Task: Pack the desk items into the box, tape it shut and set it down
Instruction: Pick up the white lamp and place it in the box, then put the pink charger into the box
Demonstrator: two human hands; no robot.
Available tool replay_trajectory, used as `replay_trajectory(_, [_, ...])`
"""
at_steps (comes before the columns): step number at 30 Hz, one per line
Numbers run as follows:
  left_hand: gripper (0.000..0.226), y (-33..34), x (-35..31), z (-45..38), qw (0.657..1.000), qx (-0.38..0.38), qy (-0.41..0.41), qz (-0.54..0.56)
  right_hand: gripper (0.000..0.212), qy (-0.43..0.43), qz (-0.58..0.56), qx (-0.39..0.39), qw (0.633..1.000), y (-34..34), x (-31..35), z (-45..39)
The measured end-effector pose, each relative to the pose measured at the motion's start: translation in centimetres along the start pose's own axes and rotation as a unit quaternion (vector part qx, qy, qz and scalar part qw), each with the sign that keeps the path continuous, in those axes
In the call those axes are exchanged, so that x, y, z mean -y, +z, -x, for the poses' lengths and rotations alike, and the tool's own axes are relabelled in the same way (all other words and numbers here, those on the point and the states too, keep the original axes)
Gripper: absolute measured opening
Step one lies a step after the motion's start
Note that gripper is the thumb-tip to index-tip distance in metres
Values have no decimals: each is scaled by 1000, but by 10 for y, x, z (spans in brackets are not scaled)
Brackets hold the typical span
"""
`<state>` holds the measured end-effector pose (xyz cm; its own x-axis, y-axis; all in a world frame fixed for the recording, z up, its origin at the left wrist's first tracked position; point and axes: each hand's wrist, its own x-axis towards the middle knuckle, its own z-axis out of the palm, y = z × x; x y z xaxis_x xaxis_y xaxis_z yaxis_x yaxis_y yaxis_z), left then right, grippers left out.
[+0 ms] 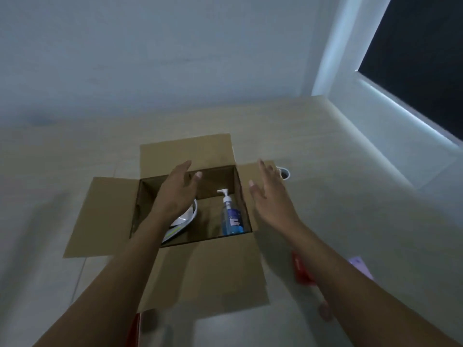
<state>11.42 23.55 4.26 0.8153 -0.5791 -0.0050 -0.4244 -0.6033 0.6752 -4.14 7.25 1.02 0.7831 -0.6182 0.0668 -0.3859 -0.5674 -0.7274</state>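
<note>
While I watch from afar, both hands hover empty over the box [200, 271].
Left hand [175, 194]: fingers spread, above a white dish [186, 216].
Bottle [231, 219]: upright in the box, between my fingers; light, slick plastic, I'd take its body.
Right hand [271, 196]: fingers apart, over the right flap.
Box: stiff cardboard, flaps open.
Surface: pale desk [325, 151], wall behind, dark window right.
</note>
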Motion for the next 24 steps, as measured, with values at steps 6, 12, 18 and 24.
replay_trajectory(6, [57, 52, -61, 26, 998, 27, 59, -11, 63, 56, 25, -44, 997, -63, -62, 40])
replay_trajectory(12, [60, 121, -78, 58, 988, 114, 67, -77, 68, 137, 12, -70, 988, -97, -141, 86])
replay_trajectory(18, [56, 149, -31, 85, 971, 107, 46, -210, 78, 217, 12, -37, 975, -89, -208, 130])
replay_trajectory(24, [60, 164, -6, 94, 950, 57, 82, -295, 79, 241, -7, -6, 970, -62, -250, 162])
